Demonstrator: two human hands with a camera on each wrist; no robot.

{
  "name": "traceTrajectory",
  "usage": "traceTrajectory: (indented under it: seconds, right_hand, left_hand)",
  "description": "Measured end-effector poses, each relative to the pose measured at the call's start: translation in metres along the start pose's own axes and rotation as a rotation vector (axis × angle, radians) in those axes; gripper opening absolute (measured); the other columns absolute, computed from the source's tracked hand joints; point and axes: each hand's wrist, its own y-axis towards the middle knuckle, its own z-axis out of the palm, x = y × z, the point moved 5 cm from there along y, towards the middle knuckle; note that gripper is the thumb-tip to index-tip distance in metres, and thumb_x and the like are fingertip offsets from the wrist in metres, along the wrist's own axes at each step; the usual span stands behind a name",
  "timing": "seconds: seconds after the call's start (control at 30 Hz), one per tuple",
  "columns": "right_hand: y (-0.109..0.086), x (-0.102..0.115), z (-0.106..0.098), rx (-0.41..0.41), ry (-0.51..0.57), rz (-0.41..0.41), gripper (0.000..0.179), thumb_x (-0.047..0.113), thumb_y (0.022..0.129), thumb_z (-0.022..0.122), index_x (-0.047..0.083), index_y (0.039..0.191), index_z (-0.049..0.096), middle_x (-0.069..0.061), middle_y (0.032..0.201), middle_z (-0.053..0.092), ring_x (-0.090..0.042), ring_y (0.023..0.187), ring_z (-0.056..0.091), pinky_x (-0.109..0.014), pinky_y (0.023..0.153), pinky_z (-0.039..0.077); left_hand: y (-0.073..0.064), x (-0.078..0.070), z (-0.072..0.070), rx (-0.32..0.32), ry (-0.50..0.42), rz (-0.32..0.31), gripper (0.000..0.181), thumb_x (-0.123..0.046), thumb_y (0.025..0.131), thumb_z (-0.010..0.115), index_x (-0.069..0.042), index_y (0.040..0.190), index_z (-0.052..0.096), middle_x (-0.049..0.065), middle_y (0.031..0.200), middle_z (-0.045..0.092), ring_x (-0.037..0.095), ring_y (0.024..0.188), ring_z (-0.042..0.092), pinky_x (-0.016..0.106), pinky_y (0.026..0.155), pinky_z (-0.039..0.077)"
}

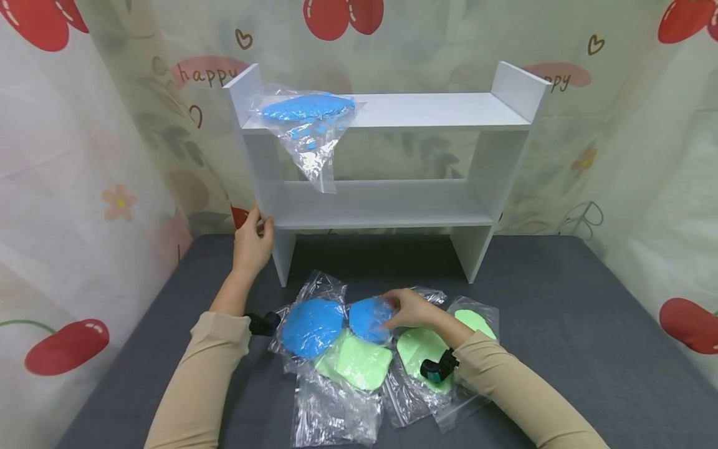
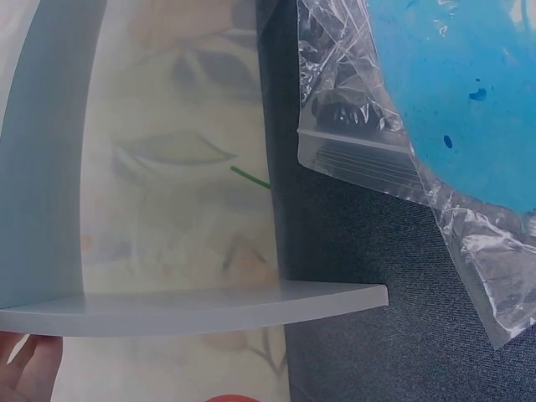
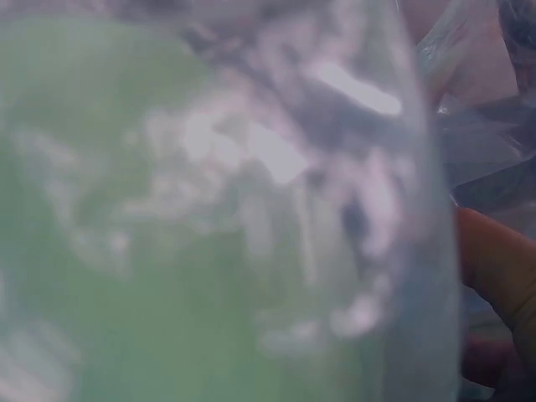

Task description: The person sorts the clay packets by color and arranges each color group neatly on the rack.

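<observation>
My left hand (image 1: 252,243) is at the outer left side of a white two-tier shelf (image 1: 387,204). In the left wrist view, its fingertips touch the side panel (image 2: 193,314) from outside. My right hand (image 1: 412,310) pinches a clear zip bag with a flat blue piece (image 1: 367,319) in it, low over the table. Beside it lies another bagged blue piece (image 1: 312,328). Bagged light green pieces (image 1: 364,362) lie in front and to the right. One green piece (image 3: 167,318) fills most of the right wrist view, blurred.
A bag with a blue piece (image 1: 308,107) lies on the left of the top shelf, its lower end hanging over the front edge. The shelf stands at the back of a dark grey table (image 1: 550,324). Patterned curtains (image 1: 634,156) close in the back and sides.
</observation>
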Motion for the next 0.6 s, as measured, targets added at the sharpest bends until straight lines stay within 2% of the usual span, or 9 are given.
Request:
traceTrajectory:
  seconds: [0.1,0.27,0.4,0.6]
  right_hand:
    - [0.0002,-0.0015,0.0010,0.007,0.020,0.041,0.070,0.018,0.068,0.083,-0.003,0.127,0.053,-0.005,0.081,0.053,-0.015,0.071,0.044,-0.026,0.058,0.037]
    - [0.0010,-0.0023,0.0023,0.022,0.040,0.065,0.076,0.013,0.070,0.080,-0.003,0.135,0.045,0.001,0.064,0.040,-0.013,0.059,0.035,-0.024,0.052,0.029]
    - [0.0020,-0.0044,0.0027,0.036,0.048,0.079,0.080,0.012,0.071,0.079,-0.002,0.139,0.039,0.003,0.060,0.037,-0.012,0.054,0.032,-0.024,0.050,0.029]
    - [0.0031,-0.0060,0.0013,0.031,0.035,0.101,0.064,0.010,0.070,0.078,0.000,0.127,0.049,-0.001,0.067,0.042,-0.013,0.059,0.037,-0.025,0.051,0.032]
  left_hand:
    - [-0.0003,-0.0005,-0.0003,0.001,0.006,-0.001,0.046,-0.018,0.099,0.040,-0.013,0.144,0.035,0.017,0.139,0.048,0.038,0.118,0.056,0.051,0.088,0.050]
    - [-0.0006,-0.0005,-0.0006,0.003,0.004,-0.004,0.046,-0.018,0.099,0.040,-0.013,0.144,0.035,0.017,0.139,0.048,0.037,0.118,0.056,0.051,0.088,0.050]
    - [-0.0004,-0.0008,-0.0005,0.003,0.002,-0.001,0.047,-0.017,0.099,0.041,-0.014,0.145,0.034,0.019,0.138,0.048,0.038,0.117,0.056,0.051,0.088,0.050]
    - [0.0000,-0.0007,0.0002,0.001,-0.003,0.002,0.049,-0.016,0.098,0.042,-0.015,0.146,0.032,0.021,0.138,0.048,0.038,0.117,0.056,0.050,0.089,0.050]
